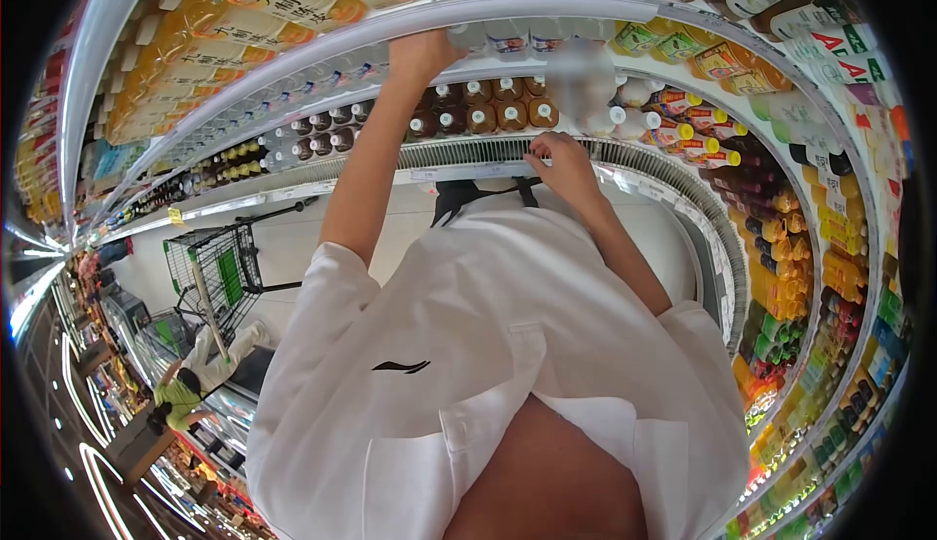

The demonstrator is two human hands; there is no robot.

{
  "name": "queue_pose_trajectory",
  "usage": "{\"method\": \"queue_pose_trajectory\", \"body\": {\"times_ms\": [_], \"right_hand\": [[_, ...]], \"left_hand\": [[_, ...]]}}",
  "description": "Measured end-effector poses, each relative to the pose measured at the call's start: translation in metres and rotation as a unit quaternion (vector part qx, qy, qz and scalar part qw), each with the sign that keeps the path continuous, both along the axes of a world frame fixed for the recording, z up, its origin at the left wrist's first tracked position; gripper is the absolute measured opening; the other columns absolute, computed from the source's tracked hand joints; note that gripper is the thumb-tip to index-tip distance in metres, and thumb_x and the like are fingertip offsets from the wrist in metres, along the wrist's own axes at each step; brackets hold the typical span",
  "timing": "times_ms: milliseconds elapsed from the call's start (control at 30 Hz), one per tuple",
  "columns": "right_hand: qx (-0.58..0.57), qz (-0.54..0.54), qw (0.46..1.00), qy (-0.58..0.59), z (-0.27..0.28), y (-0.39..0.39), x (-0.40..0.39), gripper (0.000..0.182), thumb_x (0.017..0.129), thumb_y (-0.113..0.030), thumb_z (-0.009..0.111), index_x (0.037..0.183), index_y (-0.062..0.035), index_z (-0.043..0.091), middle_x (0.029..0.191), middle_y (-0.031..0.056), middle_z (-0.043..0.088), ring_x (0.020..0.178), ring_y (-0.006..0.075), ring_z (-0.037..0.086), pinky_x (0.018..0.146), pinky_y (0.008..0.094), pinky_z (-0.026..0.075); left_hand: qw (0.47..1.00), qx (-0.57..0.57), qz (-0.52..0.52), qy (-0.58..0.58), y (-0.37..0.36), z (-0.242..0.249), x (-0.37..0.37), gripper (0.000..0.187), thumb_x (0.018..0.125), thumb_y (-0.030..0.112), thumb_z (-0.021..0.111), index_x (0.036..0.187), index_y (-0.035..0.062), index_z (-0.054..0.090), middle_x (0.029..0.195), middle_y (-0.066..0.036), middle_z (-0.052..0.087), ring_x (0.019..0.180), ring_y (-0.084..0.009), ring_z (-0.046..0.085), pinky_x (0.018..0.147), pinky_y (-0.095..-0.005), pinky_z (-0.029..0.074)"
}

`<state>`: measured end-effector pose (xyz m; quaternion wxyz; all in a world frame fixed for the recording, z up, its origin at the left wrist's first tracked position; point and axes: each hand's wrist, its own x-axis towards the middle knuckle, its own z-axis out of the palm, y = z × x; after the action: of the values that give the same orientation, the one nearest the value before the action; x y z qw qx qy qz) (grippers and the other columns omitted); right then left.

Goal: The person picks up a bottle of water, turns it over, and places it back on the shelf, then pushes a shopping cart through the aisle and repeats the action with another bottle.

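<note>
My left hand point(422, 52) reaches far up to a white shelf rail point(322, 33), just under a row of clear bottles point(508, 38). Its fingers are hidden behind the rail, so I cannot see any hold. My right hand point(561, 164) is lower, with its fingers curled onto the front rail point(459, 171) of the shelf that carries dark brown bottles with white caps point(488, 116). The fingertips rest on the label strip there. Below both arms, my white shirt point(508, 345) fills the lower middle of the view.
Drink shelves curve all around me: orange bottles point(264, 3) up top, and yellow, red and green ones point(781, 277) to the right. A green shopping cart point(210, 272) stands on the pale floor at left. Beyond it, a person in a yellow-green top point(181, 399) bends over.
</note>
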<state>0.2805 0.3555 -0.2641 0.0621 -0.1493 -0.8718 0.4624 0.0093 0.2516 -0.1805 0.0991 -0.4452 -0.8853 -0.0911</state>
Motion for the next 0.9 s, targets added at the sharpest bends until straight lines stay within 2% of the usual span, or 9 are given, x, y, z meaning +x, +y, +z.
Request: {"method": "queue_pose_trajectory", "body": {"times_ms": [67, 267, 633, 700, 900], "right_hand": [[-0.001, -0.006, 1.000, 0.002, 0.003, 0.002, -0.001, 0.017, 0.077, -0.013, 0.075, 0.086, -0.0053, 0.063, 0.080, 0.0087, 0.067, 0.079, 0.0269, 0.065, 0.070, 0.0398, 0.052], [0.004, 0.005, 0.999, -0.038, 0.000, 0.010, 0.001, 0.018, 0.077, -0.016, 0.075, 0.085, -0.0055, 0.064, 0.080, 0.0081, 0.067, 0.080, 0.0267, 0.065, 0.071, 0.0393, 0.052], [0.024, 0.058, 0.993, -0.103, 0.000, 0.012, 0.008, 0.018, 0.078, -0.021, 0.075, 0.086, -0.0079, 0.067, 0.080, 0.0086, 0.069, 0.084, 0.0275, 0.066, 0.074, 0.0419, 0.052], [0.021, 0.102, 0.982, -0.157, 0.003, 0.013, 0.009, 0.019, 0.080, -0.024, 0.074, 0.087, -0.0083, 0.067, 0.081, 0.0076, 0.068, 0.083, 0.0272, 0.064, 0.075, 0.0415, 0.050], [0.020, 0.132, 0.982, -0.137, -0.006, 0.007, 0.013, 0.019, 0.079, -0.023, 0.075, 0.088, -0.0079, 0.068, 0.080, 0.0079, 0.068, 0.083, 0.0276, 0.064, 0.074, 0.0417, 0.050]], "left_hand": [[0.998, -0.054, 0.008, -0.018, 0.005, -0.003, -0.006, 0.076, 0.064, 0.044, 0.084, 0.126, 0.0093, 0.058, 0.123, -0.015, 0.061, 0.114, -0.0338, 0.057, 0.098, -0.0452, 0.046], [0.992, -0.109, 0.010, -0.061, 0.011, -0.006, -0.016, 0.075, 0.065, 0.043, 0.083, 0.127, 0.0077, 0.058, 0.125, -0.016, 0.060, 0.116, -0.0340, 0.056, 0.100, -0.0445, 0.044], [0.996, -0.088, 0.012, -0.007, 0.004, -0.021, -0.015, 0.078, 0.066, 0.047, 0.082, 0.126, 0.0052, 0.058, 0.127, -0.017, 0.059, 0.119, -0.0351, 0.054, 0.102, -0.0447, 0.042], [0.996, -0.087, 0.013, 0.002, 0.005, -0.020, -0.014, 0.077, 0.066, 0.047, 0.083, 0.126, 0.0052, 0.058, 0.128, -0.017, 0.059, 0.119, -0.0352, 0.054, 0.102, -0.0450, 0.041], [0.995, -0.093, -0.013, 0.016, -0.003, -0.015, -0.011, 0.083, 0.068, 0.049, 0.081, 0.133, 0.0062, 0.053, 0.134, -0.019, 0.054, 0.126, -0.0353, 0.049, 0.106, -0.0441, 0.039]]}}
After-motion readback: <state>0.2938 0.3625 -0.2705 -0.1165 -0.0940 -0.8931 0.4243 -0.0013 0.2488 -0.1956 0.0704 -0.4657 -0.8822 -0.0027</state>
